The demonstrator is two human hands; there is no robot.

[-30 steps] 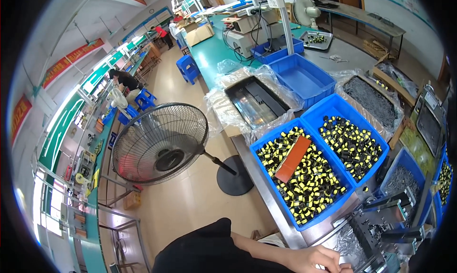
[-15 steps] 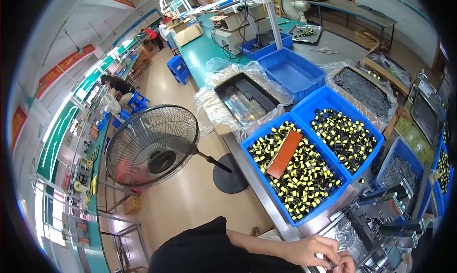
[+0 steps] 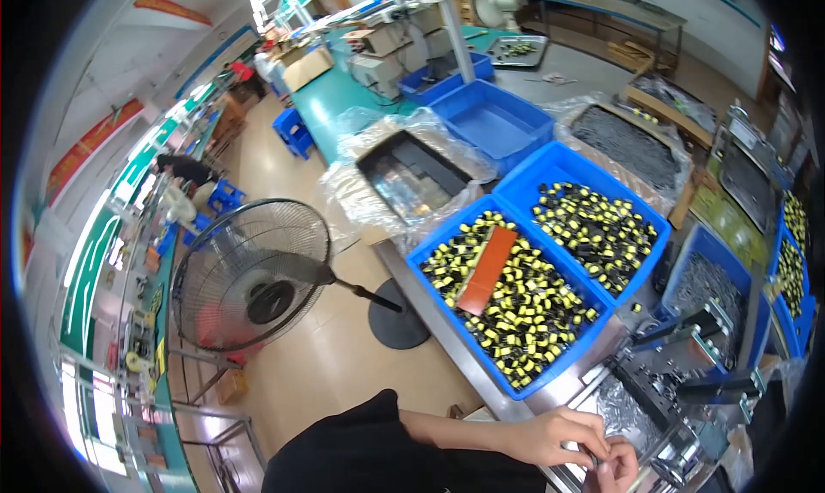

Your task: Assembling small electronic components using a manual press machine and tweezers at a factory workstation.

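My left hand (image 3: 563, 437) reaches in at the lower edge, its thumb and fingers bent into a pinch. My right hand (image 3: 617, 467) meets it fingertip to fingertip, also closed. Between the fingertips there seems to be something small and dark, too covered to name. Just beyond the hands stands a metal jig (image 3: 657, 390) with upright plates and silvery small parts beside it. A blue bin (image 3: 507, 381) of small black-and-yellow components lies ahead of the hands, with an orange-red block (image 3: 488, 269) resting on the components.
Another blue bin (image 3: 657, 244) of such components adjoins the first. Farther off are a blue bin (image 3: 494, 119), a plastic-lined black tray (image 3: 421, 179) and a tray of dark pins (image 3: 627, 145). A pedestal fan (image 3: 258, 274) stands at the left. At right is a bin of grey pins (image 3: 709, 274).
The whole view has shifted, so the bins and fan appear farther left. Both hands remain together, with the fingers slightly rearranged at the fingertips.
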